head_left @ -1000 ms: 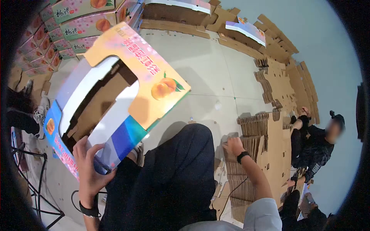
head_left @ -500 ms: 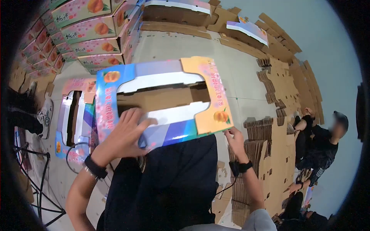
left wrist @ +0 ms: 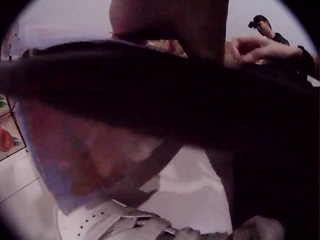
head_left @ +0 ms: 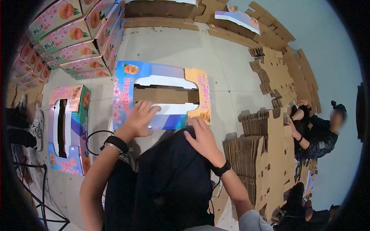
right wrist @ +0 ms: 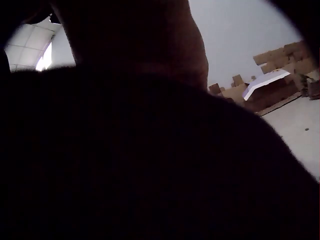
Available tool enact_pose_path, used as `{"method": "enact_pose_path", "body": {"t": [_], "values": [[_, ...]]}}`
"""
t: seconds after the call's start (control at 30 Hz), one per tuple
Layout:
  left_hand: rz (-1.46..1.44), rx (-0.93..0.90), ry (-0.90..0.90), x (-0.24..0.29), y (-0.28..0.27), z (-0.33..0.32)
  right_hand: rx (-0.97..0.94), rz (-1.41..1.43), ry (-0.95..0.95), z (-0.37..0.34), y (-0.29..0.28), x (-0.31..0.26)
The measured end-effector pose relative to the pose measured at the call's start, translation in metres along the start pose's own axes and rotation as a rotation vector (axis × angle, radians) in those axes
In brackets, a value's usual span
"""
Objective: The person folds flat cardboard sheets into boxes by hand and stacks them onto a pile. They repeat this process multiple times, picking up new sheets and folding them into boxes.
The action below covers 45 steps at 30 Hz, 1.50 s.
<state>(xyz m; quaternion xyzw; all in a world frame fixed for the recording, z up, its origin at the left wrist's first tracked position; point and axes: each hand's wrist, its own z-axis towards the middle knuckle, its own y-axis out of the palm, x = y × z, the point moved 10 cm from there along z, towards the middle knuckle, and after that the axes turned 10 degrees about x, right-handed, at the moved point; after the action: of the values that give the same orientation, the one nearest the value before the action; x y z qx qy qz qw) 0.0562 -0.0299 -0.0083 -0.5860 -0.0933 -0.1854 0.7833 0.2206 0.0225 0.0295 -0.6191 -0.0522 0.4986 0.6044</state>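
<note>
A colourful peach carton [head_left: 165,69] with a long cut-out in its top is in front of my knees in the head view. My left hand [head_left: 135,121] grips its near side, fingers over the white inner flap [head_left: 169,109] and thumb toward me. My right hand [head_left: 204,140] lies palm down above my knee, fingers extended at the carton's near right corner. In the left wrist view, a dark trouser leg hides most of the carton. The right wrist view is mostly blocked by dark cloth.
A second peach carton [head_left: 83,127] stands on the floor at left, beside another person's shoe [head_left: 37,129]. Stacked cartons [head_left: 71,50] rise behind. Flattened cardboard [head_left: 241,158] is piled at right, where a person [head_left: 318,133] sits. A black metal stand [head_left: 44,192] is at lower left.
The carton has swung from tilted at my left to level before me, then moved farther off. My right hand has come from the cardboard pile to the carton's corner, its fingers now straighter.
</note>
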Motion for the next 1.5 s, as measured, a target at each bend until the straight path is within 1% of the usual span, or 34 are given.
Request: {"method": "enact_pose_path", "body": {"t": [0.03,0.1,0.13,0.2,0.23,0.3,0.33,0.37,0.4,0.5,0.53,0.57,0.63,0.67,0.73,0.77,0.8,0.83,0.9,0.93,1.0,1.03,1.1,1.2,1.23,1.3,1.43,1.5], "values": [[-0.011,-0.008,-0.002,0.002,0.003,-0.001,-0.009,-0.001,0.011,0.003,0.004,0.001],[-0.050,0.104,-0.002,0.003,-0.008,0.003,-0.013,-0.090,-0.199,0.010,0.022,-0.022],[-0.051,0.098,-0.002,0.002,-0.005,0.001,-0.013,-0.088,-0.195,0.017,0.030,-0.025],[-0.058,0.039,-0.056,-0.011,0.011,-0.008,-0.123,-0.100,-0.294,0.033,0.061,-0.039],[-0.054,0.038,-0.059,-0.016,0.019,-0.019,-0.123,-0.096,-0.298,0.041,0.073,-0.036],[0.031,0.050,-0.095,-0.025,0.034,-0.038,-0.257,-0.023,-0.321,0.048,0.107,-0.022],[0.035,0.048,-0.096,-0.022,0.029,-0.038,-0.319,0.007,-0.259,0.051,0.117,-0.018],[0.049,0.040,-0.161,-0.026,0.022,-0.041,-0.321,0.017,-0.261,0.050,0.121,-0.020],[0.063,0.030,-0.232,-0.030,0.016,-0.046,-0.275,0.019,-0.253,0.050,0.122,-0.022],[0.162,0.041,-0.283,-0.037,0.006,-0.058,-0.191,0.058,-0.276,0.046,0.137,-0.043],[0.165,0.033,-0.285,-0.039,0.008,-0.064,-0.146,0.082,-0.294,0.041,0.140,-0.052],[0.180,0.023,-0.302,-0.045,0.012,-0.070,-0.146,0.088,-0.294,0.037,0.146,-0.057],[0.197,0.014,-0.321,-0.051,0.012,-0.076,-0.071,0.104,-0.266,0.034,0.147,-0.065],[0.191,-0.010,-0.347,-0.052,0.013,-0.074,-0.071,0.107,-0.268,0.036,0.146,-0.068],[0.188,-0.037,-0.377,-0.055,0.014,-0.073,-0.108,0.197,-0.193,0.037,0.142,-0.064],[0.184,-0.032,-0.357,-0.054,0.013,-0.073,-0.131,0.244,-0.152,0.036,0.143,-0.063],[0.180,-0.029,-0.336,-0.052,0.014,-0.074,-0.116,0.240,-0.208,0.035,0.146,-0.065],[0.183,-0.035,-0.338,-0.050,0.013,-0.076,-0.117,0.247,-0.207,0.034,0.146,-0.068],[0.201,-0.010,-0.297,-0.043,0.010,-0.075,-0.216,0.198,-0.139,0.032,0.156,-0.068],[0.201,-0.006,-0.297,-0.042,0.009,-0.074,-0.215,0.196,-0.141,0.031,0.159,-0.069],[0.231,-0.049,-0.303,-0.041,0.010,-0.073,-0.149,0.217,-0.134,0.031,0.160,-0.070],[0.231,-0.046,-0.306,-0.041,0.009,-0.075,-0.151,0.217,-0.137,0.031,0.160,-0.073],[0.217,0.007,-0.280,-0.038,0.004,-0.076,-0.214,0.181,-0.039,0.029,0.164,-0.066],[0.225,0.041,-0.260,-0.037,0.004,-0.076,-0.213,0.170,0.002,0.029,0.158,-0.067],[0.221,0.043,-0.256,-0.037,0.003,-0.076,-0.211,0.165,0.005,0.027,0.158,-0.066],[0.213,0.043,-0.235,-0.034,0.002,-0.075,-0.141,0.182,0.021,0.024,0.154,-0.063],[0.168,0.044,-0.232,-0.037,0.004,-0.077,-0.163,0.187,0.021,0.028,0.150,-0.062],[0.280,-0.009,-0.206,-0.040,0.011,-0.081,-0.424,0.624,0.342,0.016,0.168,-0.055]]}}
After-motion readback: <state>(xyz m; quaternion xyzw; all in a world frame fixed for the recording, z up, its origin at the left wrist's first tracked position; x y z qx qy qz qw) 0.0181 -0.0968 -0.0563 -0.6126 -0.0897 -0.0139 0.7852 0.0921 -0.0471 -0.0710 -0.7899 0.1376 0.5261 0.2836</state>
